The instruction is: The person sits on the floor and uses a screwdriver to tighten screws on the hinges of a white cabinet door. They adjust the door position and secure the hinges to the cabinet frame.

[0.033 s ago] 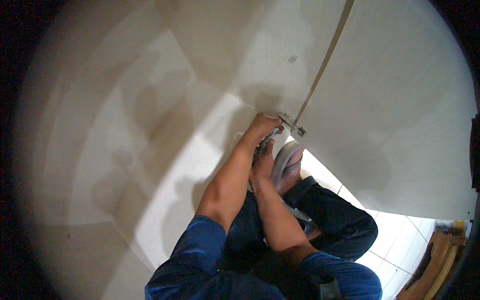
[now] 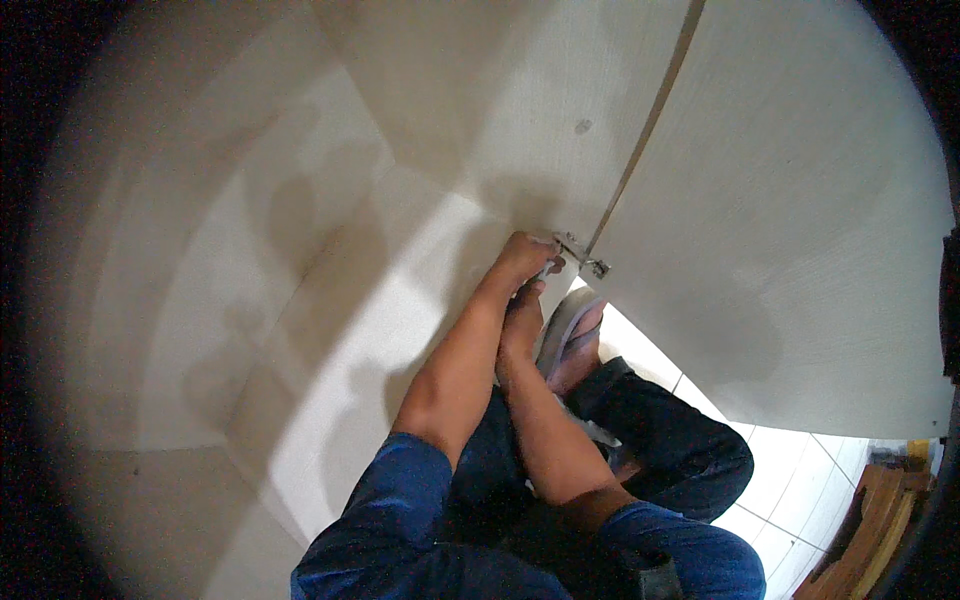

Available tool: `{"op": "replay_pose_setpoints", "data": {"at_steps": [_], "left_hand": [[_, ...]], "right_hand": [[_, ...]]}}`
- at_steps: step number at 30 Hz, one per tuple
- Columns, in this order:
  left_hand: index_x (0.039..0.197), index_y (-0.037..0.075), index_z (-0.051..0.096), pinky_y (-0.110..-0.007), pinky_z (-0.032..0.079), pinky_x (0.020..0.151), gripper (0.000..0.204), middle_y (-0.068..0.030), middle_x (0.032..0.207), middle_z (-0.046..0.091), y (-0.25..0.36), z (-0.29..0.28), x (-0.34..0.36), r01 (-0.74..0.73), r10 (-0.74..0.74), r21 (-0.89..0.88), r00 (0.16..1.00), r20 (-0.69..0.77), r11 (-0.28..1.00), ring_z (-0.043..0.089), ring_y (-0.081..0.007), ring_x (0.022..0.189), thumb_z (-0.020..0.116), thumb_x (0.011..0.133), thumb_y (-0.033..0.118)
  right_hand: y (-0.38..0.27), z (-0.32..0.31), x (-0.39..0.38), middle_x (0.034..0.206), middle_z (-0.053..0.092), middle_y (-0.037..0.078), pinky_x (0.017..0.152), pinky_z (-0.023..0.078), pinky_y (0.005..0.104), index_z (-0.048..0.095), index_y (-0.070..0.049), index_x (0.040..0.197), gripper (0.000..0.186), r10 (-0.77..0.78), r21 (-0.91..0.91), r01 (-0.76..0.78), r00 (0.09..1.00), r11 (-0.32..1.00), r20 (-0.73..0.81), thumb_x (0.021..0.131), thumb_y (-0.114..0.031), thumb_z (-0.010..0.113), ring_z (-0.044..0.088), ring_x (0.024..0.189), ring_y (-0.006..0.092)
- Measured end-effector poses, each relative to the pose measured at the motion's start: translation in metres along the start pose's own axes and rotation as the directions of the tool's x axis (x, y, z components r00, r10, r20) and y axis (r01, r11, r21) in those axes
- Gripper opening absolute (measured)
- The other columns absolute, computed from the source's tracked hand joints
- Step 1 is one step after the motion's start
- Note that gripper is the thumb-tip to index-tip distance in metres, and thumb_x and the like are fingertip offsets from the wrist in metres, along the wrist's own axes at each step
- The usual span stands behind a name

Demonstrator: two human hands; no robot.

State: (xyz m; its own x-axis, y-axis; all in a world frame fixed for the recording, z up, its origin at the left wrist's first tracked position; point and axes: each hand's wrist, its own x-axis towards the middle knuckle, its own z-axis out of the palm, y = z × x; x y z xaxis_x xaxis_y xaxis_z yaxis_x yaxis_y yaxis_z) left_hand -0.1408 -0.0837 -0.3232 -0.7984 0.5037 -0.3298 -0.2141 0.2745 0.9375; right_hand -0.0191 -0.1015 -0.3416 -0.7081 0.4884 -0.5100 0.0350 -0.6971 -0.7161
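At the corner of the pale panels, a metal cabinet hinge bridges the gap between the upright panel and the large door panel. My left hand is closed right beside the hinge, its fingertips near the metal arm. Just below it, my right hand is closed with its thumb pointing toward the hinge. Between the two hands shows a slim tool, pale toward the hinge and dark farther back. Its kind is mostly hidden by my fingers.
Pale board surfaces surround my arms on the left. A sandalled foot and dark trouser legs lie close below the hinge. White floor tiles show at the right, with brown wooden pieces at the lower right.
My right hand has shifted slightly and turned around the tool, so less of its dark part shows. My left hand stays by the hinge, and the view has moved a little.
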Motion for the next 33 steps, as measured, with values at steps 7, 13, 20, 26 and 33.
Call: {"op": "replay_pose_setpoints", "data": {"at_steps": [7, 13, 20, 26, 33], "left_hand": [[0.081, -0.004, 0.075, -0.035, 0.054, 0.067, 0.021, -0.0116, 0.081, 0.076, -0.013, 0.000, 0.015, -0.010, 0.012, 0.021, 0.997, -0.073, 1.000, 0.070, -0.0188, 0.070, 0.069, 0.089, 0.014], [0.080, -0.001, 0.075, -0.034, 0.054, 0.068, 0.018, -0.0101, 0.081, 0.076, -0.017, 0.002, 0.015, -0.054, 0.055, 0.017, 0.994, -0.095, 0.998, 0.070, -0.0188, 0.073, 0.071, 0.087, 0.014], [0.090, -0.001, 0.075, -0.036, 0.055, 0.077, 0.022, -0.0143, 0.084, 0.076, -0.025, -0.002, 0.030, -0.125, 0.132, 0.095, 0.989, -0.072, 0.988, 0.072, -0.0256, 0.081, 0.074, 0.084, 0.020], [0.084, -0.003, 0.075, -0.037, 0.056, 0.075, 0.023, -0.0160, 0.085, 0.076, -0.030, 0.003, 0.022, -0.089, 0.177, 0.324, 0.951, -0.254, 0.942, 0.073, -0.0304, 0.080, 0.077, 0.076, 0.018], [0.079, -0.003, 0.074, -0.036, 0.056, 0.070, 0.022, -0.0136, 0.074, 0.074, 0.006, 0.003, 0.000, -0.103, 0.148, 0.267, 0.977, -0.151, 0.958, 0.073, -0.0218, 0.071, 0.076, 0.078, 0.019]], "right_hand": [[0.018, -0.005, 0.030, 0.085, 0.067, 0.011, 0.070, 0.048, 0.0351, 0.067, 0.001, 0.109, 0.064, -0.257, -0.350, 0.217, 0.964, 0.911, -0.071, 0.108, -0.054, 0.034, 0.060, 0.072, 0.0217], [0.014, -0.027, 0.034, 0.090, 0.070, 0.014, 0.075, 0.050, 0.0393, 0.064, -0.002, 0.118, 0.062, 0.038, 0.370, -0.284, 0.834, 0.885, 0.551, 0.109, -0.053, 0.032, 0.063, 0.079, 0.0266], [0.002, 0.012, 0.023, 0.102, 0.069, 0.015, 0.086, 0.049, 0.0426, 0.062, 0.001, 0.118, 0.064, -0.191, -0.148, 0.182, 0.980, 0.972, -0.055, 0.109, -0.052, 0.029, 0.064, 0.091, 0.0296], [0.009, -0.016, 0.031, 0.117, 0.067, 0.016, 0.090, 0.050, 0.0454, 0.051, -0.004, 0.139, 0.063, 0.106, 0.315, -0.199, 0.951, 0.928, 0.290, 0.108, -0.055, 0.033, 0.063, 0.104, 0.0274], [-0.006, 0.009, 0.000, 0.119, 0.067, 0.015, 0.097, 0.046, 0.0428, 0.058, -0.002, 0.134, 0.065, -0.058, 0.027, 0.056, 0.995, 0.998, 0.083, 0.107, -0.056, 0.035, 0.063, 0.105, 0.0285]]}}
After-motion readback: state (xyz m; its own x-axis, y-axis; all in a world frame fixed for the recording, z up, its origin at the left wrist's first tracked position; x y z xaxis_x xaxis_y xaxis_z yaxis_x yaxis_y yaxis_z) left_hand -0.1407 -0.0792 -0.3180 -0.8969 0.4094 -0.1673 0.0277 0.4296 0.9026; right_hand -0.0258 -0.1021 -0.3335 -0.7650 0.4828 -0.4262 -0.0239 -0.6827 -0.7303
